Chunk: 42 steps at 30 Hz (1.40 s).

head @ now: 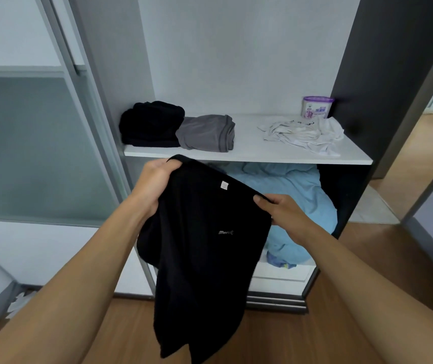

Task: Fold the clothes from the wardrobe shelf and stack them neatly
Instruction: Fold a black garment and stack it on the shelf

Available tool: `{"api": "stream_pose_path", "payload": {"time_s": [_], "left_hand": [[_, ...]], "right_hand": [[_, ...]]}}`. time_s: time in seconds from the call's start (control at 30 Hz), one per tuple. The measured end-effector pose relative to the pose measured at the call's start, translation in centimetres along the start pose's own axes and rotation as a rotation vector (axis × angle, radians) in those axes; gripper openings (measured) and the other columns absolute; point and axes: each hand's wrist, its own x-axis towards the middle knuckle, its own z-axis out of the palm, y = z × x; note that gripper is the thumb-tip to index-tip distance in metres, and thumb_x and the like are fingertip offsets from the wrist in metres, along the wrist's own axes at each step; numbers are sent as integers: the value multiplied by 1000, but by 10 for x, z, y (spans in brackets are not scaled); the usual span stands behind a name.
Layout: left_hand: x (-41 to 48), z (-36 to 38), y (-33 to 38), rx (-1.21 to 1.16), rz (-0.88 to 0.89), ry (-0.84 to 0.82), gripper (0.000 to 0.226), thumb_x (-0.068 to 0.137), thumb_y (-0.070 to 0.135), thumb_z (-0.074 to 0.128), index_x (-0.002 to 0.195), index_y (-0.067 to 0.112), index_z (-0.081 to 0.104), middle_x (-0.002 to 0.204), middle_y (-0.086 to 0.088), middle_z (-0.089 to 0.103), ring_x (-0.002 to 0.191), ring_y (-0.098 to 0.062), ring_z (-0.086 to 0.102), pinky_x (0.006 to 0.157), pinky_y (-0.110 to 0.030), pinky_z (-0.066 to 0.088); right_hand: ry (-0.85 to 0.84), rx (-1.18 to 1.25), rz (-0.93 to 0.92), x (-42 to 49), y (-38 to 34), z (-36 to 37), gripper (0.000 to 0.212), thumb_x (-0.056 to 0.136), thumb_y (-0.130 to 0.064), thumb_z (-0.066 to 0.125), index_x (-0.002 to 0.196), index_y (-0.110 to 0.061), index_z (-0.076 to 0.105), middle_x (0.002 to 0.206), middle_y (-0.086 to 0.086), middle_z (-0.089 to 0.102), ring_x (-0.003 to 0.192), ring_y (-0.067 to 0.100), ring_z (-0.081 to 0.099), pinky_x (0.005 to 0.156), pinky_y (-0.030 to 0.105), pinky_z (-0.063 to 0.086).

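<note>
Holding up the black shirt (205, 232), left hand (155, 185) and right hand (281, 210) are pinching its shoulders; folding it in half likely comes next.

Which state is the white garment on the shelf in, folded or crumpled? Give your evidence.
Crumpled, not folded. The white garment lies in a loose, wrinkled heap on the shelf, with uneven edges sprawling outward.

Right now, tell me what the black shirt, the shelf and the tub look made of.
The black shirt: soft matte knit, probably cotton or a blend; it hangs limp and drapes in folds. The shelf: white laminated board, it seems; smooth flat face, square edge. The tub: plastic, likely; purple lid, glossy printed label.
</note>
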Motion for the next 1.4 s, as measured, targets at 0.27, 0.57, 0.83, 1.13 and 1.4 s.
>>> {"api": "stream_pose_path", "payload": {"time_s": [0.27,0.57,0.83,1.13,1.4], "left_hand": [[3,-27,-24,3,-43,98,23,85,32,65,83,11,73,80,-11,74,76,-25,73,71,-37,57],[11,-48,-45,355,125,124,31,100,32,58,76,19,72,73,5,69,68,-8,63,68,-28,50],[7,-29,-41,376,200,35,37,103,32,52,70,30,68,61,18,64,56,4,58,53,-8,42],[-2,11,-38,289,-46,-120,51,98,43,57,95,-6,69,80,-13,71,75,-28,69,77,-34,49],[-21,69,-51,382,33,-265,47,101,44,53,75,6,63,71,-4,62,64,-15,59,64,-31,41]], "right_hand": [[-105,-11,20,-5,-17,15,49,91,-60,58,102,-17,78,101,11,77,96,25,74,88,34,56],[-189,-191,-134,-6,-43,-13,4,97,-5,60,99,-4,63,85,8,57,83,21,54,75,29,43],[210,-679,-373,10,-49,-29,17,97,-25,61,90,-14,50,79,4,58,71,18,52,68,37,43],[412,-495,29,7,-33,-13,45,93,-43,59,57,-18,52,57,-3,56,62,19,60,59,32,40],[226,-83,63,-20,-20,42,24,100,-31,56,82,-16,60,65,3,63,41,12,60,39,21,43]]}}
